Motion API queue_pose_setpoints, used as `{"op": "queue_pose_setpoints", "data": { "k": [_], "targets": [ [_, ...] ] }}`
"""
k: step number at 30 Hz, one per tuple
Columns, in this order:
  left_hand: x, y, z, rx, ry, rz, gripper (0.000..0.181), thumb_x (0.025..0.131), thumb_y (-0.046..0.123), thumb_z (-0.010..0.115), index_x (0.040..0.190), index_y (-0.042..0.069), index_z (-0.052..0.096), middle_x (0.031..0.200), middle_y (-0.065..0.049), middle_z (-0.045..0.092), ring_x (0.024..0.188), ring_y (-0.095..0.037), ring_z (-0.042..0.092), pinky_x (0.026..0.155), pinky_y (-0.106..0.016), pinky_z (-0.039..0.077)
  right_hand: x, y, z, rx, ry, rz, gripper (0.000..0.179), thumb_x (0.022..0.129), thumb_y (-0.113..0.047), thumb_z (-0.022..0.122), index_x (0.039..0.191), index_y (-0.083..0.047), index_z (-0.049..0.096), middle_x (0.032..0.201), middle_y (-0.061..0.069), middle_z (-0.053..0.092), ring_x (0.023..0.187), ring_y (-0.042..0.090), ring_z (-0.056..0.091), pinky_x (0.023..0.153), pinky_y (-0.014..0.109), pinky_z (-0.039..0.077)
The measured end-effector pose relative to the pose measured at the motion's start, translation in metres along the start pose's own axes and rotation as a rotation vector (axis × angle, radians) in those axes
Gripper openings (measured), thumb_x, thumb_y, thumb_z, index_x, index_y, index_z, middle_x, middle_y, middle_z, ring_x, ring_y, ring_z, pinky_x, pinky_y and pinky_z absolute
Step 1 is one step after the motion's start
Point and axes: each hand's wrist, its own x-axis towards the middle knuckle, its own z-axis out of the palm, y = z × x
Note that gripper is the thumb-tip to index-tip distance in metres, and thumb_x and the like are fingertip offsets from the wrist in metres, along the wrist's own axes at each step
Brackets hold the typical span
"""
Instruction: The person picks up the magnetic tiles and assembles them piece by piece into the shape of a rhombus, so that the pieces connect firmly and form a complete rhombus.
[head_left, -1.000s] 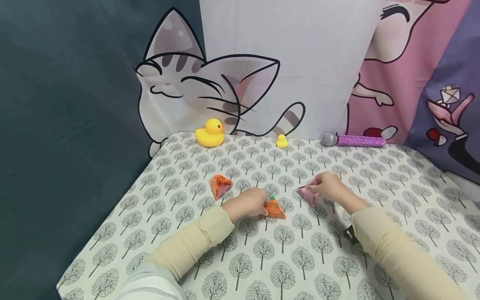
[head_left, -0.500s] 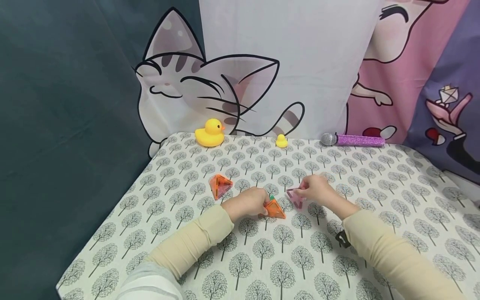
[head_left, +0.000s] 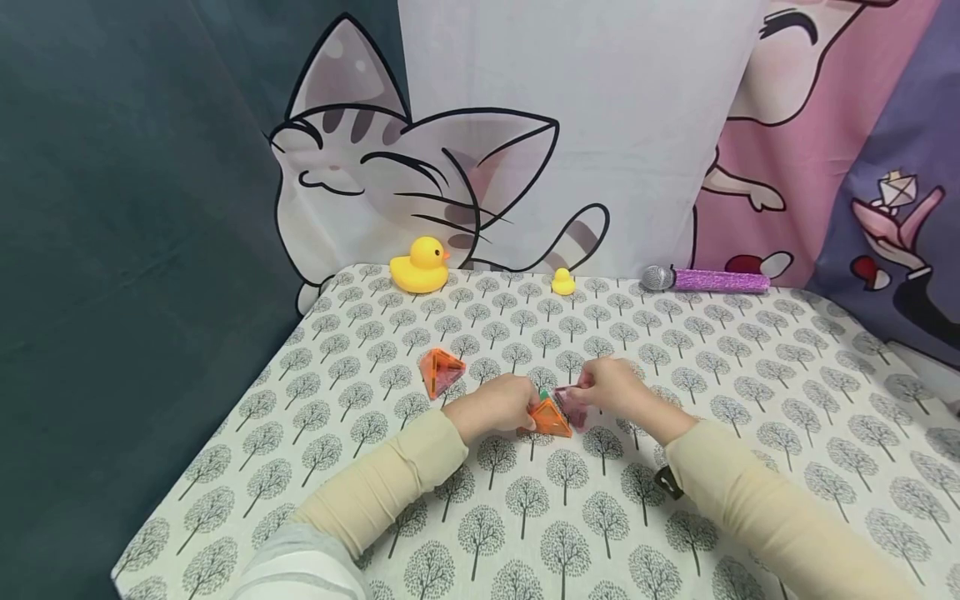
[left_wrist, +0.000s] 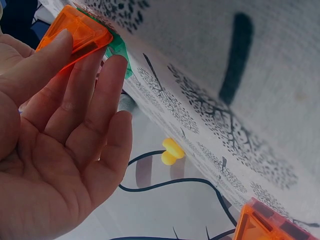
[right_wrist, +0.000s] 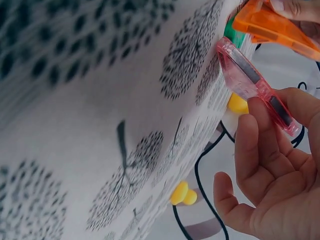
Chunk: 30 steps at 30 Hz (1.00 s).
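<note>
Our right hand has drawn its pinched pink piece leftward, just beside the orange piece our left hand grips on the tabletop; we judge them near enough to meet.

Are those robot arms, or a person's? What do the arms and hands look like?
A person's. The left hand and right hand are bare, without gloves. Both the left sleeve and right sleeve are plain cream; grey-and-white fabric shows higher on the left arm. A small dark piece sits by the right sleeve; I can't tell what it is.
</note>
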Motion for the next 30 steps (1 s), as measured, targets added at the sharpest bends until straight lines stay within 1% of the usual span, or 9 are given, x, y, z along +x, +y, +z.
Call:
{"op": "queue_pose_setpoints", "data": {
  "k": [5, 6, 10, 13, 16, 21, 24, 27, 30],
  "targets": [
    [0.000, 0.001, 0.000, 0.019, 0.009, 0.018, 0.008, 0.070, 0.016, 0.070, 0.066, 0.016, 0.063, 0.061, 0.008, 0.054, 0.060, -0.010, 0.049, 0.062, -0.024, 0.040, 0.001, -0.007, 0.004, -0.034, -0.008, -0.038, 0.021, 0.072, -0.021, 0.067, 0.064, -0.008, 0.053, 0.057, -0.002, 0.052, 0.051, 0.013, 0.044, 0.046, 0.024, 0.038],
    [0.000, 0.001, 0.000, 0.019, 0.013, 0.022, 0.009, 0.070, 0.016, 0.070, 0.066, 0.016, 0.063, 0.061, 0.009, 0.054, 0.060, -0.010, 0.049, 0.061, -0.024, 0.040, 0.001, -0.008, 0.005, -0.037, -0.017, -0.050, 0.020, 0.072, -0.021, 0.067, 0.065, -0.008, 0.054, 0.058, -0.002, 0.053, 0.053, 0.013, 0.046, 0.048, 0.024, 0.039],
    [0.000, 0.001, 0.000, 0.014, 0.026, 0.028, 0.011, 0.069, 0.016, 0.071, 0.064, 0.016, 0.062, 0.060, 0.009, 0.054, 0.059, -0.009, 0.049, 0.060, -0.024, 0.040, 0.000, -0.012, 0.003, -0.023, -0.085, -0.048, 0.016, 0.073, -0.021, 0.068, 0.074, -0.008, 0.058, 0.065, -0.002, 0.056, 0.058, 0.012, 0.050, 0.050, 0.025, 0.042],
    [0.000, 0.001, 0.000, -0.017, 0.030, 0.012, 0.009, 0.069, 0.014, 0.071, 0.064, 0.016, 0.063, 0.060, 0.008, 0.055, 0.058, -0.010, 0.050, 0.059, -0.024, 0.040, -0.003, -0.013, 0.001, -0.024, -0.130, -0.052, 0.016, 0.073, -0.020, 0.068, 0.080, -0.008, 0.061, 0.068, -0.001, 0.058, 0.060, 0.012, 0.053, 0.053, 0.025, 0.044],
    [0.001, 0.000, -0.001, -0.037, 0.044, 0.000, 0.007, 0.069, 0.013, 0.071, 0.067, 0.016, 0.065, 0.063, 0.008, 0.056, 0.058, -0.010, 0.050, 0.061, -0.024, 0.041, -0.005, -0.012, -0.001, -0.027, -0.158, -0.079, 0.017, 0.073, -0.017, 0.067, 0.084, -0.006, 0.062, 0.070, 0.000, 0.061, 0.063, 0.013, 0.055, 0.057, 0.028, 0.046],
    [0.002, 0.000, -0.001, -0.026, 0.056, -0.009, 0.006, 0.069, 0.013, 0.071, 0.071, 0.016, 0.066, 0.068, 0.007, 0.058, 0.062, -0.010, 0.050, 0.063, -0.026, 0.042, -0.009, -0.013, -0.003, -0.050, -0.189, -0.104, 0.025, 0.070, -0.018, 0.068, 0.090, -0.005, 0.063, 0.071, -0.001, 0.062, 0.067, 0.015, 0.056, 0.063, 0.032, 0.046],
    [0.002, 0.000, -0.001, -0.035, 0.040, -0.019, 0.009, 0.069, 0.013, 0.071, 0.077, 0.015, 0.067, 0.069, 0.007, 0.058, 0.062, -0.010, 0.051, 0.063, -0.026, 0.042, -0.009, -0.016, 0.000, -0.039, -0.191, -0.089, 0.035, 0.069, -0.022, 0.071, 0.096, -0.002, 0.061, 0.073, 0.000, 0.062, 0.068, 0.014, 0.056, 0.063, 0.030, 0.046],
    [0.002, -0.003, -0.003, -0.048, 0.027, -0.042, 0.022, 0.069, 0.012, 0.071, 0.090, 0.013, 0.067, 0.075, 0.006, 0.060, 0.067, -0.011, 0.053, 0.067, -0.027, 0.044, -0.007, -0.020, 0.005, -0.036, -0.177, -0.085, 0.048, 0.068, -0.029, 0.072, 0.103, 0.001, 0.058, 0.077, 0.002, 0.061, 0.071, 0.016, 0.056, 0.062, 0.029, 0.046],
    [0.000, -0.010, -0.010, -0.038, 0.059, -0.068, 0.035, 0.070, 0.009, 0.069, 0.104, 0.011, 0.063, 0.092, 0.002, 0.062, 0.084, -0.014, 0.055, 0.076, -0.029, 0.044, -0.005, -0.023, 0.010, -0.062, -0.153, -0.086, 0.057, 0.068, -0.035, 0.072, 0.109, 0.001, 0.056, 0.081, 0.004, 0.060, 0.076, 0.018, 0.055, 0.065, 0.031, 0.045]
  ]
}}
